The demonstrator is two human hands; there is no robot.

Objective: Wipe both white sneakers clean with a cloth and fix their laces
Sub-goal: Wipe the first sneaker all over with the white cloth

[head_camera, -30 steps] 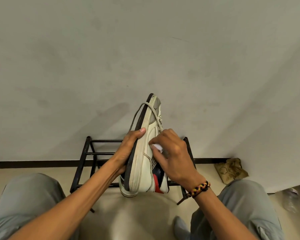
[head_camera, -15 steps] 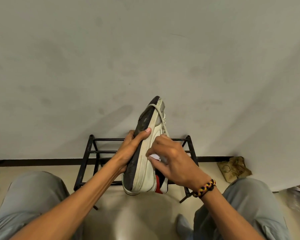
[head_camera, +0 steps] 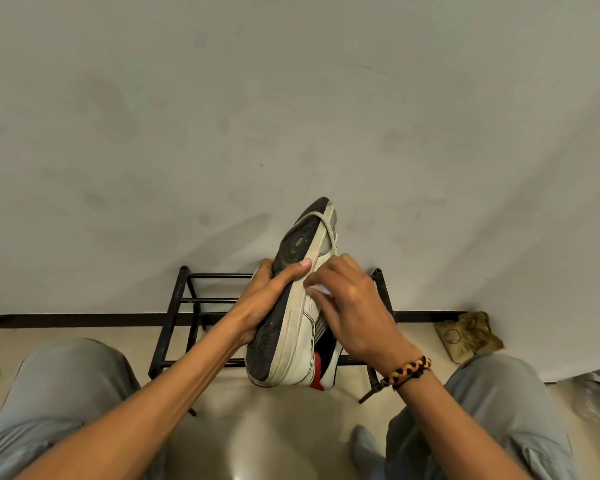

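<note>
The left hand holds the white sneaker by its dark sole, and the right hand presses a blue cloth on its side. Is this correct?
Not quite: the head view shows a white cloth, not blue, under the right hand. The left hand does hold the white sneaker by its dark sole.

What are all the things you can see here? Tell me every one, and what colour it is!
sneaker: one, white with a dark sole and a red and black inside, held up on its side between both hands
lace: one, off-white, looped over the toe end of the sole
cloth: one, white, only a small bit shows under the right fingers, pressed on the sneaker's side
shoe rack: one, black metal, against the wall behind the sneaker
brown paper bag: one, crumpled, on the floor by the wall at right
bracelet: one, braided yellow, black and red, on the right wrist
left hand: gripping the sole
right hand: pressing the cloth
legs: two, grey trousers, at either side
</note>
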